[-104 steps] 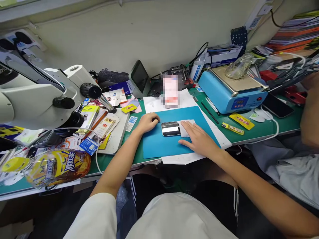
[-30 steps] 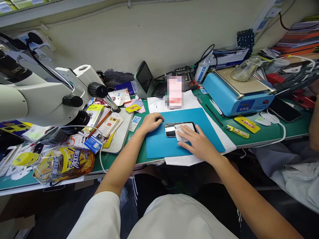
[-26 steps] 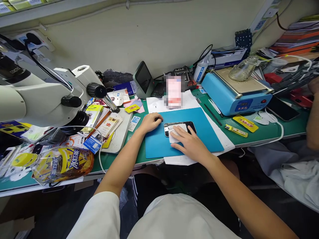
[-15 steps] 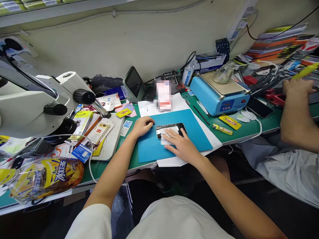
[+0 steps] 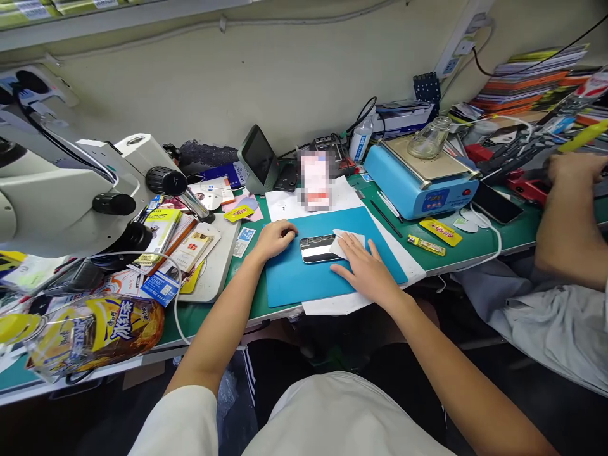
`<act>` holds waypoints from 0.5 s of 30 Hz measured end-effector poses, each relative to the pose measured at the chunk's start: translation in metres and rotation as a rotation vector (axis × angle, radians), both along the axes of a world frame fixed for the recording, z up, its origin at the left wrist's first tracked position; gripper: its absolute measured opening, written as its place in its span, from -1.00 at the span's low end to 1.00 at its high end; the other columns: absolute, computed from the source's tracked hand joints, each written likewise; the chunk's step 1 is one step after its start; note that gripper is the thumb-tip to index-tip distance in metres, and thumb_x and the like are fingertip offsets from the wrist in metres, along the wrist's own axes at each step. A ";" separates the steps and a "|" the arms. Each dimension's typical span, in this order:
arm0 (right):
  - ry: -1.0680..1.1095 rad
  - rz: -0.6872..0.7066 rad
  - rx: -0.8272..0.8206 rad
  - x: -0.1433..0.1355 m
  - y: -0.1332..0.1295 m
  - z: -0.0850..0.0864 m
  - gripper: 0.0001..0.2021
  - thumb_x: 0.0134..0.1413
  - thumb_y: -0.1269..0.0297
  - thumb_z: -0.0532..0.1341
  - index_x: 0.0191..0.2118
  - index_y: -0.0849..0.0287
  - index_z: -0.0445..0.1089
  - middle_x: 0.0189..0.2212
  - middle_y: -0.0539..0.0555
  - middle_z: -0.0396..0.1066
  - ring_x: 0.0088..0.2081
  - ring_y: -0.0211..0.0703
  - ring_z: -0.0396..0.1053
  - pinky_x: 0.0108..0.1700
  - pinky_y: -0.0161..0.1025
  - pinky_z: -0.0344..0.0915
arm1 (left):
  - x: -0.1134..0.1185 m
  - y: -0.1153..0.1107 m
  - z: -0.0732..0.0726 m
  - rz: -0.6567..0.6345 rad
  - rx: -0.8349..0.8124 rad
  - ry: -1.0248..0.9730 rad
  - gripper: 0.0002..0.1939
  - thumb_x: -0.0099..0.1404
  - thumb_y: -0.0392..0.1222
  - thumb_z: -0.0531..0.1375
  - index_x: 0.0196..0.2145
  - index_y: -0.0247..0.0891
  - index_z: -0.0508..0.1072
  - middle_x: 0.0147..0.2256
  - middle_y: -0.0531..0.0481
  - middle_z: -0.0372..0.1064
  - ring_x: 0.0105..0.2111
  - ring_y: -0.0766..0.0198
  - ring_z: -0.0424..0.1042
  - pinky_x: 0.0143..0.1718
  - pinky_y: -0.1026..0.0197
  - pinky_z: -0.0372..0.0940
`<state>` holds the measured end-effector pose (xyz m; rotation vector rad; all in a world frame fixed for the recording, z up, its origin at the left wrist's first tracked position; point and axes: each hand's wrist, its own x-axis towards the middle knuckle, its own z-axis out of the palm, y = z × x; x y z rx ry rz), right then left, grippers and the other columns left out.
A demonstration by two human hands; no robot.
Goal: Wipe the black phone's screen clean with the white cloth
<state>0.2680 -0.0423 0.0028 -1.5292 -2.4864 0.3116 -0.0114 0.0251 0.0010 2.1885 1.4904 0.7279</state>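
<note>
A dark phone (image 5: 316, 249) lies flat on the blue mat (image 5: 294, 285). My right hand (image 5: 363, 263) is spread over a white wipe (image 5: 341, 240), pressing it onto the phone's right end; the fingers lie flat and the thumb points left. The phone's right end is hidden under the wipe and fingers. My left hand (image 5: 276, 239) rests on the mat's upper left part, just left of the phone, with its fingers curled; whether anything is inside them is hidden.
A microscope (image 5: 57, 202), papers and a tea bottle (image 5: 104, 329) crowd the left side. Behind the mat stands a dark screen (image 5: 257, 158). To the right are a blue heating plate (image 5: 418, 183), a yellow lighter (image 5: 426, 246) and another person's arm (image 5: 567, 221).
My right hand has slid right with the wipe, uncovering more of the phone's left and middle. My left hand has stayed beside the phone. The view has shifted slightly.
</note>
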 end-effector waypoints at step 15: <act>-0.062 -0.038 -0.109 -0.001 0.012 0.013 -0.21 0.36 -0.22 -0.17 0.46 0.28 -0.02 0.46 0.27 -0.10 0.47 0.15 -0.12 0.41 0.32 -0.14 | 0.000 -0.001 0.000 0.005 0.000 -0.007 -0.76 0.27 -0.28 0.11 -0.26 -0.19 0.61 -0.21 -0.01 0.59 -0.20 0.14 0.51 -0.13 0.17 0.36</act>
